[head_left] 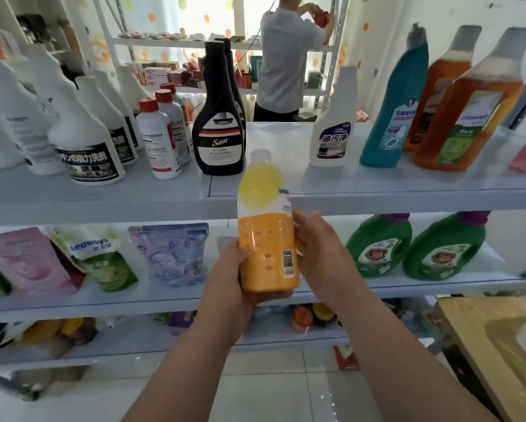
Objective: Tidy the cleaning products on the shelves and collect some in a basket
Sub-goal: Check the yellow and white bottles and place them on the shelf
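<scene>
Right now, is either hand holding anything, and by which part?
Both hold the yellow and orange plastic bottle: the left hand grips its bottom, the right hand its right side beside the barcode.

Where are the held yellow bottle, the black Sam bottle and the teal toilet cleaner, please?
yellow bottle [266, 254]: head view, on its orange lower label.
black Sam bottle [218, 147]: head view, on its white front label.
teal toilet cleaner [391, 95]: head view, on its upper body.

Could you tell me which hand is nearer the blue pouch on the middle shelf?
Left. The left hand grips the yellow bottle just right of the blue pouch; the right hand holds the bottle's far side, farther from it.
</scene>
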A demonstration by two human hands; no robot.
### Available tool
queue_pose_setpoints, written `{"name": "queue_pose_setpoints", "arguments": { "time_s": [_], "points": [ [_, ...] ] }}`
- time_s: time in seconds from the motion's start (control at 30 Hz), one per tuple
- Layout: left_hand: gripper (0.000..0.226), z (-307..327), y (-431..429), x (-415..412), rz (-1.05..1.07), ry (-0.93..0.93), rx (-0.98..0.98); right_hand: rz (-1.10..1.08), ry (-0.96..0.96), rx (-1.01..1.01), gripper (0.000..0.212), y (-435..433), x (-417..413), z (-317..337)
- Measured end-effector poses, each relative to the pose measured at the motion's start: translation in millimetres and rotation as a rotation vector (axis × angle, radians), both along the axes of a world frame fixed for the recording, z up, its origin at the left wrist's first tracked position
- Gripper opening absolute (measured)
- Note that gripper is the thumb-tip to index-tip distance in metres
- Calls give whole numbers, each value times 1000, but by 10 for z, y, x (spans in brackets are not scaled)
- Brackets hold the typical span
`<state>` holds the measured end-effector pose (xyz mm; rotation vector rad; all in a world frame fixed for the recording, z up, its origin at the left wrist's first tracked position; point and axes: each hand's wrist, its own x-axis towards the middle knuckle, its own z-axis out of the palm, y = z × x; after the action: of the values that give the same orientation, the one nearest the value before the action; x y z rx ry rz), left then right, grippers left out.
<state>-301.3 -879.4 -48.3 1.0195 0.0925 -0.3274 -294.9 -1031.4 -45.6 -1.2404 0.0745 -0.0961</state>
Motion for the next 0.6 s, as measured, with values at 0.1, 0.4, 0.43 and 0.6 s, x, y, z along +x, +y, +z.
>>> {"name": "queue_pose_setpoints", "arguments": {
  "time_s": [0.1,0.4,0.43,0.6],
  "points": [
    [39,-155,109,-56,-65,75,-3,82,67,15,57,176,-77,-86],
    [72,-456,500,-76,-180,-486,535,113,-161,-152,73,243,-361,-349],
    [70,-477,521,-75,-158,-525,536,136,-177,-152,74,240,-383,-379],
    [66,-509,517,-20,-156,-581,570,140,-156,-201,72,123,-404,-417]
  ]
}}
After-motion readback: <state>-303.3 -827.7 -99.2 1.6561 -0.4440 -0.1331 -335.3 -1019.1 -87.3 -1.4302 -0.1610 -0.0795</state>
